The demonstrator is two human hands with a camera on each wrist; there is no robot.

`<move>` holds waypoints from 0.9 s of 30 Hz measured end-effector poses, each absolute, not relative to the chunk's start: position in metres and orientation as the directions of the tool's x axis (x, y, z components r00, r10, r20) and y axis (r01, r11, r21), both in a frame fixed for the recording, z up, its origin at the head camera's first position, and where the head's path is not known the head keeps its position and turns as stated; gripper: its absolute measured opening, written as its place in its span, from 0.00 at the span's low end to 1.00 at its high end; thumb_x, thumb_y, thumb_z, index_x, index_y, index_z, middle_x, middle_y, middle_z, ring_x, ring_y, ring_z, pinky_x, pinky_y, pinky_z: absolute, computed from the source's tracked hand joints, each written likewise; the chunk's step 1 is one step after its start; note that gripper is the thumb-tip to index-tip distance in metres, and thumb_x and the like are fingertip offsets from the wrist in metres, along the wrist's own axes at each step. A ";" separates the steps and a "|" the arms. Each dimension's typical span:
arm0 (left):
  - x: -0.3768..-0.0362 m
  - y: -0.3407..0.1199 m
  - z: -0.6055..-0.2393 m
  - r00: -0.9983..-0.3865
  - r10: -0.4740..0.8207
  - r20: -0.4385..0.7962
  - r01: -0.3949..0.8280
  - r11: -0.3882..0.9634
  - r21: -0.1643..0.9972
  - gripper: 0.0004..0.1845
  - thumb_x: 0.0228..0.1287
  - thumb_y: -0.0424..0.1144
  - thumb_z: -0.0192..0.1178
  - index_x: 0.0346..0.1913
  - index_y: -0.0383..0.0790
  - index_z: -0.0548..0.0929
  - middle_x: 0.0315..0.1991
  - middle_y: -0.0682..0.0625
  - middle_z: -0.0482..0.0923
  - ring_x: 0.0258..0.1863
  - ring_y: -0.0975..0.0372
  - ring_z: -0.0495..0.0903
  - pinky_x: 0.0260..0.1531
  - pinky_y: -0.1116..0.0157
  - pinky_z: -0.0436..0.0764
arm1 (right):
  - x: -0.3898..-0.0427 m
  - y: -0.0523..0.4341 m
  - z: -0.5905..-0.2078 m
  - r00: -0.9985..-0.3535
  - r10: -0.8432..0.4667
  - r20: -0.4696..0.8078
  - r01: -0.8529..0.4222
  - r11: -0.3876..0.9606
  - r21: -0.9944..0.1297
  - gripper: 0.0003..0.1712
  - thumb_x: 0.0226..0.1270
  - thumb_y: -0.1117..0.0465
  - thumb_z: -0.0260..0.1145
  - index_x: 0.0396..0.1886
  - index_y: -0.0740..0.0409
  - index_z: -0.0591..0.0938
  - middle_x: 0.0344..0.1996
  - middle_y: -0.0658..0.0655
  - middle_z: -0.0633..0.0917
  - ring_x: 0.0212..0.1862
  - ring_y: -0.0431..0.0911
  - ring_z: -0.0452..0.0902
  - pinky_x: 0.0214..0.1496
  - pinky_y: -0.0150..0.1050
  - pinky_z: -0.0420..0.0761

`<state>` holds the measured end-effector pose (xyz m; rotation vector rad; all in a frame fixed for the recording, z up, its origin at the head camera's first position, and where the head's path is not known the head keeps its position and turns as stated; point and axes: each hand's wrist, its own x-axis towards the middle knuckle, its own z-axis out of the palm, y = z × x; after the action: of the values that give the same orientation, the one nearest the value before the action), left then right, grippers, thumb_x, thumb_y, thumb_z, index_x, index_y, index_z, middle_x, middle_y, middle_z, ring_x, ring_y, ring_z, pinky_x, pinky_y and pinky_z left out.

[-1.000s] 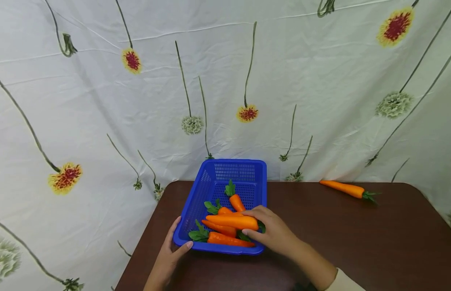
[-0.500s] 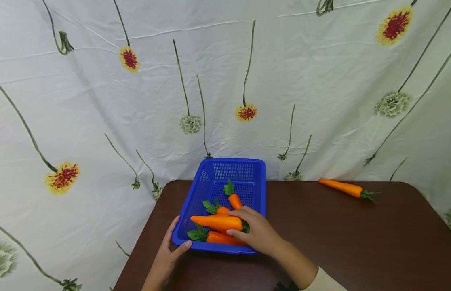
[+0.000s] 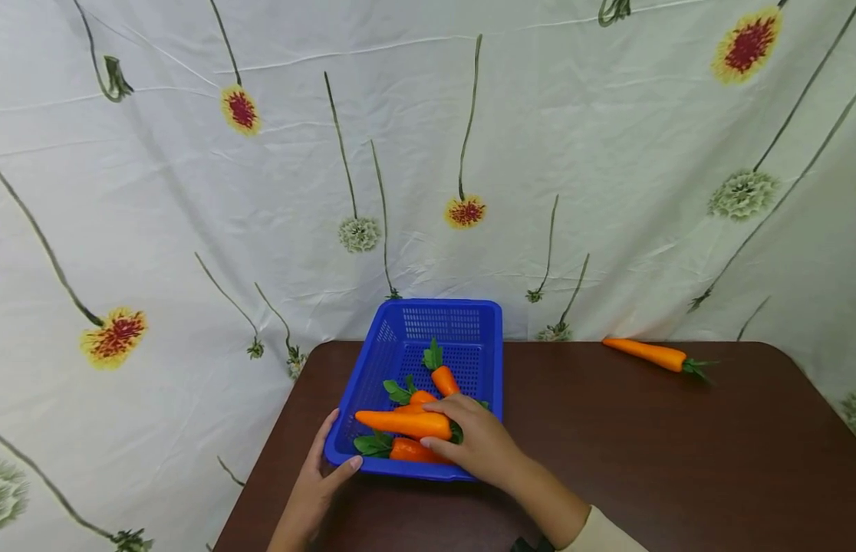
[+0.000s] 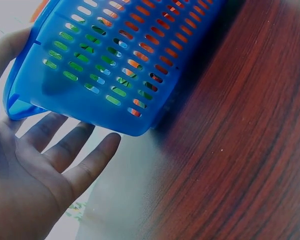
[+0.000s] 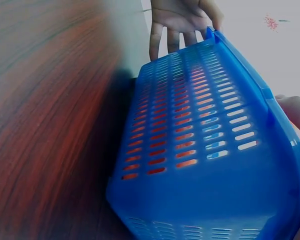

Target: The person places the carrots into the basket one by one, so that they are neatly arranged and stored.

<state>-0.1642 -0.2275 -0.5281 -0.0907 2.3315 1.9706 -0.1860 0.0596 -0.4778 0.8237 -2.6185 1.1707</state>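
The fingers of the right hand (image 3: 479, 443) curl round the thick end of a smooth orange plastic carrot (image 3: 403, 422), thumb below and fingertips on top, so that the carrot lies crosswise, its point towards the left, over the near end of a blue perforated plastic basket (image 3: 493, 360). The hand covers most of the carrot's green leaves; only a dark scrap shows by the thumb. The right wrist view shows only a fingertip at the basket's rim, and the carrot is screened by the slotted wall.

The left hand (image 3: 316, 483) is at the basket's near left corner. Its fingers are straight and spread under the corner, as the left wrist view (image 4: 35, 170) shows, with the thumb up against the rim. Whether the palm bears any weight I cannot tell.

Under the held carrot lie three more carrots (image 3: 419, 449) with leafy green tops, partly hidden by the hand and by one another; orange and green glimmer through the basket's slots in both wrist views. The basket is rectangular, with rounded corners and a grid of small holes.

It sits at the left end of a dark brown wood-grain table (image 3: 642, 452) with rounded corners. Well apart, near the far right edge, rests a lone orange carrot (image 3: 650, 354). Behind hangs a creased white cloth printed with flowers (image 3: 607, 153).
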 end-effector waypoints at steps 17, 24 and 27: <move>-0.165 -0.227 -0.528 -0.996 0.006 -0.094 -0.091 0.155 0.984 0.43 0.64 0.40 0.62 0.74 0.69 0.50 0.75 0.45 0.53 0.69 0.51 0.61 0.50 0.79 0.73 | -0.187 0.058 -0.483 -0.831 -0.351 0.432 -0.556 0.542 -0.631 0.36 0.58 0.38 0.68 0.65 0.38 0.72 0.60 0.44 0.78 0.66 0.47 0.70 0.69 0.59 0.62; -0.165 -0.227 -0.529 -0.996 0.007 -0.090 -0.088 0.157 0.984 0.43 0.65 0.40 0.62 0.74 0.69 0.50 0.75 0.45 0.53 0.69 0.51 0.62 0.50 0.79 0.73 | -0.187 0.056 -0.483 -0.808 -0.329 0.488 -0.587 0.508 -0.630 0.33 0.57 0.46 0.72 0.63 0.40 0.75 0.60 0.46 0.79 0.64 0.47 0.71 0.64 0.59 0.68; -0.165 -0.227 -0.528 -0.996 0.013 -0.090 -0.087 0.153 0.984 0.43 0.65 0.40 0.62 0.74 0.69 0.49 0.75 0.45 0.53 0.69 0.51 0.62 0.50 0.79 0.73 | -0.186 0.057 -0.481 -0.828 -0.310 0.466 -0.560 0.494 -0.666 0.32 0.57 0.46 0.72 0.63 0.40 0.76 0.59 0.45 0.79 0.63 0.48 0.71 0.62 0.57 0.71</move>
<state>-0.1647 -0.2273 -0.5282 -0.0749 2.3260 1.9944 -0.1865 0.0573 -0.4814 0.7355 -2.4567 1.2501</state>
